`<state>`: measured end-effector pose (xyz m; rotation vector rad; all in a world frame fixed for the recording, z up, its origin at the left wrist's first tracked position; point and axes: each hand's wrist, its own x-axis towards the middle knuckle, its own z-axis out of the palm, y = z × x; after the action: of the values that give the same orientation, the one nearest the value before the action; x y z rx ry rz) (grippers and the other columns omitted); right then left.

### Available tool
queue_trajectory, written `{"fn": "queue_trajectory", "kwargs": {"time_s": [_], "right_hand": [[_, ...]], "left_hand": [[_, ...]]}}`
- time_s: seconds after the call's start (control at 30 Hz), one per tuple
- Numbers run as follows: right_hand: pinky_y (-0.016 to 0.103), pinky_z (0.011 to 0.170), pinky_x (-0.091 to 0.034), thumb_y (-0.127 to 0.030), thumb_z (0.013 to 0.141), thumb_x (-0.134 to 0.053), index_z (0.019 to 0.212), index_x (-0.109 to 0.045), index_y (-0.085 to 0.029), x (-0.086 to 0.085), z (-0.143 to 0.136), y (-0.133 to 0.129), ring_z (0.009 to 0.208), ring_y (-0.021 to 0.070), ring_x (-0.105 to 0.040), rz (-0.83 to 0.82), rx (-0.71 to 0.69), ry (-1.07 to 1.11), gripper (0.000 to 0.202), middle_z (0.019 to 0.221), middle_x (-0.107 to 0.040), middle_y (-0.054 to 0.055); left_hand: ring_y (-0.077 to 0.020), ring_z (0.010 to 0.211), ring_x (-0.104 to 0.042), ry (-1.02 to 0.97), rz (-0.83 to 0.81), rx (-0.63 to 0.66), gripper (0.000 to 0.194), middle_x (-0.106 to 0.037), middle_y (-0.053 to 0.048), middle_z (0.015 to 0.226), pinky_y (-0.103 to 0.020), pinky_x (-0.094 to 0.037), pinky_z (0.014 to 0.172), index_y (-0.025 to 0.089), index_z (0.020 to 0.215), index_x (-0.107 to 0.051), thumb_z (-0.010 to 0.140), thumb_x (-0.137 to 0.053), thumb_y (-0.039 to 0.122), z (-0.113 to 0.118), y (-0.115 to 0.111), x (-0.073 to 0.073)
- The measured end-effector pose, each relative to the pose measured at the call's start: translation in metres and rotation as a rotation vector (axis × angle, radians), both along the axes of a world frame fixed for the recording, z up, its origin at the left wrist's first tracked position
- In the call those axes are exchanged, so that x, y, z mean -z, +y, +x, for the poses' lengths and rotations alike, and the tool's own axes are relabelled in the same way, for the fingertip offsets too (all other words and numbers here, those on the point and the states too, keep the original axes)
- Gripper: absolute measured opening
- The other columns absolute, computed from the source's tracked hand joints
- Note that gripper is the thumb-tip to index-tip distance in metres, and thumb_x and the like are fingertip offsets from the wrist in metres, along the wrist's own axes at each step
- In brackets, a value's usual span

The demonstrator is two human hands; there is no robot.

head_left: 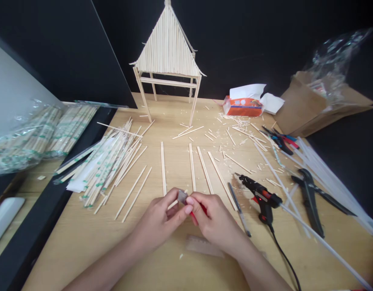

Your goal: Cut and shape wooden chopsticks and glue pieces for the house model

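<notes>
Left hand (156, 220) pinching a small tool (183, 197) by its dull grey end at six o'clock, right hand (219, 222) clenching its red part, glossy bagged sticks (28, 137) lying at nine, slatted peaked stick roof (168, 44) rising at twelve, smooth tabletop (92, 250) spreading before matte black panels (265, 48)

Grey, red-handled tool (182, 196), held, partly hidden

A glue gun (263, 199) and stick-built model (168, 50) suggest a craft workspace.
</notes>
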<state>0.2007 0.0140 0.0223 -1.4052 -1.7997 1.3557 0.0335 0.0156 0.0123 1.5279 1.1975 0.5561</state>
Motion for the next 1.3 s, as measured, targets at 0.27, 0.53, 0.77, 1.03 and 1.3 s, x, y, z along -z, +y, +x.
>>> {"fn": "queue_trajectory", "kwargs": {"time_s": [0.27,0.53,0.77,1.03,1.3], "right_hand": [[0.021,0.048,-0.027,-0.030,0.096,-0.035,0.065,-0.045,-0.019,-0.004,-0.002,0.000,0.047,0.0085,-0.038,-0.029,-0.027,0.075,0.034,0.054,-0.044,-0.004],[0.021,0.050,-0.029,-0.030,0.097,-0.034,0.068,-0.047,-0.019,-0.001,-0.002,0.001,0.050,0.0083,-0.040,-0.024,-0.041,0.063,0.034,0.058,-0.047,-0.004],[0.020,0.049,-0.028,-0.034,0.098,-0.032,0.071,-0.049,-0.020,-0.001,0.000,-0.002,0.048,0.0082,-0.041,-0.057,-0.053,0.030,0.034,0.056,-0.046,-0.005],[0.021,0.053,-0.028,-0.031,0.097,-0.034,0.071,-0.049,-0.020,-0.004,-0.002,-0.003,0.054,0.0092,-0.045,0.036,-0.014,-0.026,0.031,0.059,-0.049,-0.004],[0.021,0.050,-0.028,-0.036,0.096,-0.036,0.070,-0.049,-0.019,0.001,-0.008,-0.007,0.050,0.0087,-0.041,-0.024,0.064,0.077,0.033,0.056,-0.046,-0.004]], "left_hand": [[-0.0130,0.068,-0.055,0.048,0.183,0.108,0.015,-0.059,0.001,0.076,-0.020,-0.039,0.063,0.020,0.094,-0.054,0.093,-0.041,0.027,-0.002,0.001,-0.004],[-0.0108,0.068,-0.056,0.046,0.218,0.116,0.015,-0.059,0.002,0.076,-0.018,-0.038,0.063,0.020,0.086,-0.052,0.093,-0.041,0.026,-0.004,0.000,-0.002],[-0.0087,0.055,-0.050,0.140,0.296,0.083,0.020,-0.053,0.005,0.063,-0.018,-0.034,0.054,0.019,0.076,-0.050,0.092,-0.043,0.029,-0.007,-0.001,0.006],[-0.0068,0.048,-0.040,0.171,0.321,0.006,0.025,-0.047,0.006,0.055,-0.017,-0.030,0.050,0.016,0.071,-0.056,0.091,-0.046,0.029,-0.005,-0.001,0.004],[-0.0057,0.047,-0.036,0.195,0.367,-0.056,0.027,-0.046,0.006,0.054,-0.019,-0.026,0.049,0.015,0.066,-0.056,0.089,-0.050,0.027,-0.006,-0.005,0.010]]}}
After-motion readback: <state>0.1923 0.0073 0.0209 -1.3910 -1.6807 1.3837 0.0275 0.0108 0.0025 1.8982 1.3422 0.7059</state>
